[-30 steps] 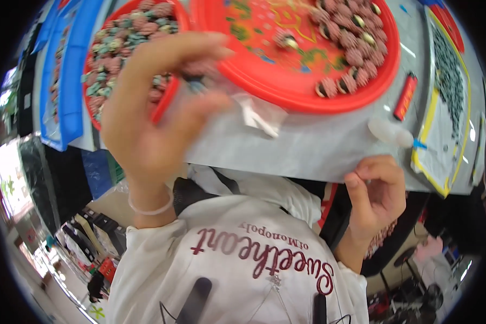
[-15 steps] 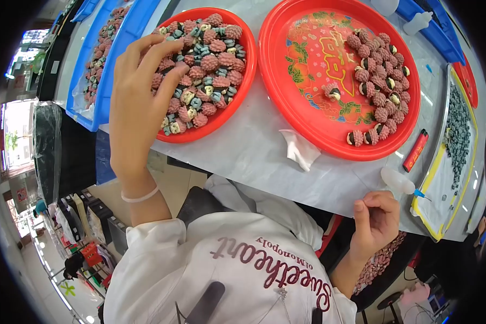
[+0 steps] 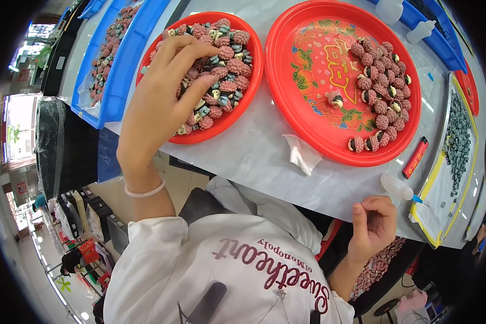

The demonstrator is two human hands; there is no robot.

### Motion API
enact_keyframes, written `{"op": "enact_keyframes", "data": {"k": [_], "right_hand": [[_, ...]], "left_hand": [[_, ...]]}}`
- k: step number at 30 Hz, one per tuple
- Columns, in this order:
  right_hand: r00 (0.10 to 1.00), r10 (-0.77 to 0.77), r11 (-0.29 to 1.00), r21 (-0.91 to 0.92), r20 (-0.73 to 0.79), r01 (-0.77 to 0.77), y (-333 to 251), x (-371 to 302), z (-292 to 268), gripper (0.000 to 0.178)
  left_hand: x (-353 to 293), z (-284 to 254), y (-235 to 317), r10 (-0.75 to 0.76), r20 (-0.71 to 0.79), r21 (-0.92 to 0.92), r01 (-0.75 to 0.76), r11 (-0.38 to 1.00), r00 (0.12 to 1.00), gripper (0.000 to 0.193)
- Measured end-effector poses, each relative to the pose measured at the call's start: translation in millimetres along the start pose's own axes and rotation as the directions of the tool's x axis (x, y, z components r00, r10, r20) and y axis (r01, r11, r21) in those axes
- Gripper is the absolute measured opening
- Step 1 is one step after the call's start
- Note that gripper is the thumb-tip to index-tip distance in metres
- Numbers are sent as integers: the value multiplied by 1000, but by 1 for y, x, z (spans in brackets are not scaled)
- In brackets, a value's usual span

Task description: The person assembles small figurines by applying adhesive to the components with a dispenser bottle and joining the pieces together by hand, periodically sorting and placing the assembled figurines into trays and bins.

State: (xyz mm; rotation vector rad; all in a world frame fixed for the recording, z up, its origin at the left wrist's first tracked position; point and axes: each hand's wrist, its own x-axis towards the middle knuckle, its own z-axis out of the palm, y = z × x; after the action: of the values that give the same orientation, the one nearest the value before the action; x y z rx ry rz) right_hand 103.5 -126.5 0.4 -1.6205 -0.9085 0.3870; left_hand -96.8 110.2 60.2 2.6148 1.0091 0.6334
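Observation:
My left hand (image 3: 162,97) reaches over a round red tray (image 3: 260,75) heaped with small pink ridged pieces (image 3: 235,66), mixed with dark, cream and grey-blue bits. Its thumb and fingers are apart, just over the heap, and I see nothing held between them. A larger red tray (image 3: 302,127), printed with flowers and fruit, stands to the right. Similar pink pieces with dark and cream parts (image 3: 380,78) crowd its right side, and a single one (image 3: 336,100) lies apart. Near the table's front edge my right hand (image 3: 373,224) is curled closed; whatever its fingertips hold cannot be made out.
Beside my right hand lies a squeeze bottle (image 3: 397,187) with a blue needle tip, then a red lighter (image 3: 416,157). Crumpled white tissue (image 3: 301,155) touches the larger tray. A yellow-edged sheet (image 3: 434,216) carries grey chips. A blue bin (image 3: 113,92) stands left.
My left hand has moved right and slightly down across the heap, its fingers still apart. The right hand stays nearly where it was, curled. The whole view has shifted slightly.

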Motion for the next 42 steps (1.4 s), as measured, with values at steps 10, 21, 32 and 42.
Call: {"op": "enact_keyframes", "data": {"k": [10,21,32,42], "right_hand": [[1000,-3,1000,1,7,3,2,1,-1,18],[1000,-9,1000,15,7,9,4,-1,-3,18],[1000,-5,999,44,16,5,2,-1,-7,18],[988,-20,998,59,-156,30,-12,-2,-54,21]], "left_hand": [[-17,-28,26,-569,47,8,569,822,821,28],[-12,-9,21,-246,-24,77,247,966,969,28],[4,-12,62,-122,-47,205,129,970,991,27],[23,85,85,135,173,-215,-96,972,976,11]]}}
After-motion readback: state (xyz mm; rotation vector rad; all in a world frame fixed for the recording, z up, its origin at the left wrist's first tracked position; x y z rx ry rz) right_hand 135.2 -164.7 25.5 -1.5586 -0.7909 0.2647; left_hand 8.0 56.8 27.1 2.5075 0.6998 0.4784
